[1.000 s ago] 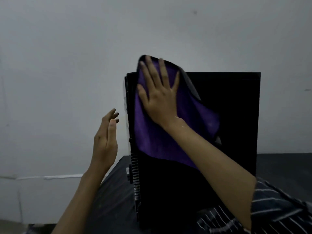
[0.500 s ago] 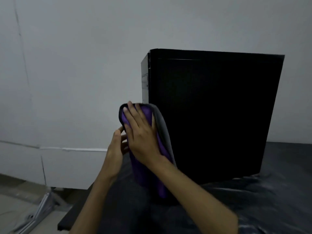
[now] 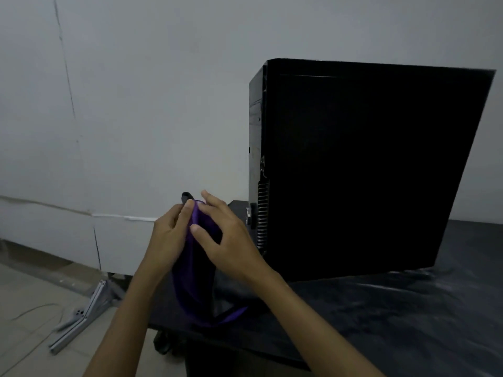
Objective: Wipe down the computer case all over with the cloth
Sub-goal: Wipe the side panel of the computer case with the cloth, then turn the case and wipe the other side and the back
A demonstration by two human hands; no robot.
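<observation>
Both hands have come away from the case since half a second ago. Now my left hand [image 3: 170, 235] and right hand [image 3: 231, 240] pinch the bunched purple cloth [image 3: 193, 281] between them, at 7 o'clock from the computer case [image 3: 367, 172] standing on the table [image 3: 408, 308]. My worry: if I refold with a loose pinch, the cloth may slip to the floor [image 3: 32, 308] and carry grit back to the panels.

Of the person we see only two arms, cut off by the bottom edge. The left forearm [image 3: 122, 322] and right forearm [image 3: 313, 322] are bare as far as we can follow them. The left hand [image 3: 168, 238] and right hand [image 3: 231, 240] are bare too, with short fingernails.
</observation>
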